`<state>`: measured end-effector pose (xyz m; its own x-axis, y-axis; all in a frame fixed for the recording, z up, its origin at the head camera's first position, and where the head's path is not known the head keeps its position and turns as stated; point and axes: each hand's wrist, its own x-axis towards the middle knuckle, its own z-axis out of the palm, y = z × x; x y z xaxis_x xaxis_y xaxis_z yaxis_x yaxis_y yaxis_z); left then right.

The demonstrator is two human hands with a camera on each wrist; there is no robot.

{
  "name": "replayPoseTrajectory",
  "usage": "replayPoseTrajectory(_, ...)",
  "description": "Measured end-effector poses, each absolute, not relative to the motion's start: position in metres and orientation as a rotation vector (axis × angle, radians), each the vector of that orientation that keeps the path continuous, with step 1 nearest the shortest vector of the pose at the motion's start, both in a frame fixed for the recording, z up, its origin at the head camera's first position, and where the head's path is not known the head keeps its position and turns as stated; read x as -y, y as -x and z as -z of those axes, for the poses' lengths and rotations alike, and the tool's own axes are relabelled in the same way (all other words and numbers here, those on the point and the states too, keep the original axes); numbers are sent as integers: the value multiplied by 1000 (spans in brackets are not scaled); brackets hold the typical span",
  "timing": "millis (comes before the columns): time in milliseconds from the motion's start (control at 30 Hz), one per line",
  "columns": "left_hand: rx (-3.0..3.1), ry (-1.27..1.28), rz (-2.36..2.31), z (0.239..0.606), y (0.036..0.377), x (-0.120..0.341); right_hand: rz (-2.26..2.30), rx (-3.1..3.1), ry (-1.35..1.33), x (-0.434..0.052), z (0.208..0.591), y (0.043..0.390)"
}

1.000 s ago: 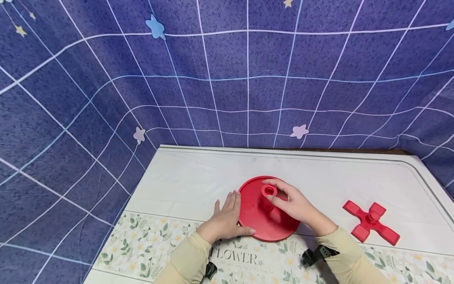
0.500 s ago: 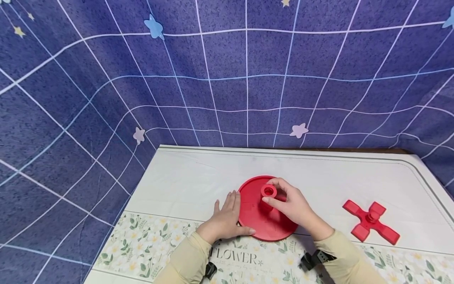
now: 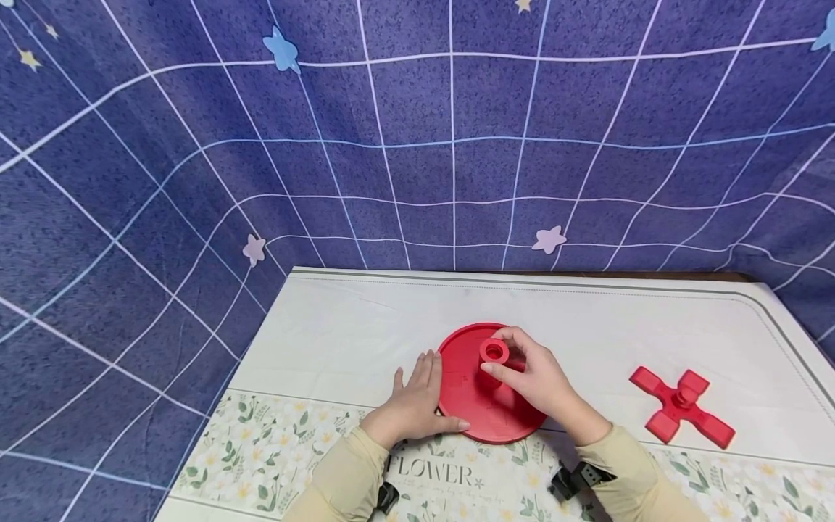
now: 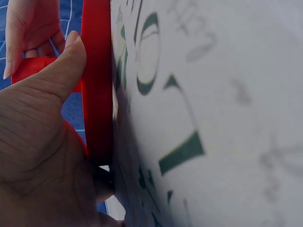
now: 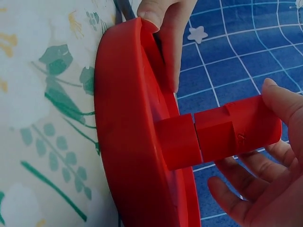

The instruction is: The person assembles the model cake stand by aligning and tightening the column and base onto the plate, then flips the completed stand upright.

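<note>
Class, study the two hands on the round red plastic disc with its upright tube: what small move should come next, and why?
Probably a further twist or push of the red tube onto the round red plastic disc's stub by the right hand, since a seam shows between tube and stub. The left hand braces the disc's rim.

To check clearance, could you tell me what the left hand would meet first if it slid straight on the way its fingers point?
Probably nothing: the left hand points along the red disc's left rim toward bare tablecloth.
</note>
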<state>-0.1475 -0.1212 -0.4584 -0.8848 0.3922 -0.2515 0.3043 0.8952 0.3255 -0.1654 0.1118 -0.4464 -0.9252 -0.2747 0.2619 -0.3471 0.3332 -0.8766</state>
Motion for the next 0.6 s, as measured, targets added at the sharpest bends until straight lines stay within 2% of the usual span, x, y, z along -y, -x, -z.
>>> replayPoseTrajectory(300, -2749, -514, -396, 459, 147, 121, -1631, 2484, -659, -116, 454, 170)
replayPoseTrajectory(600, -2749, -511, -391, 458, 146, 122, -1710, 2373, -894, -117, 454, 176)
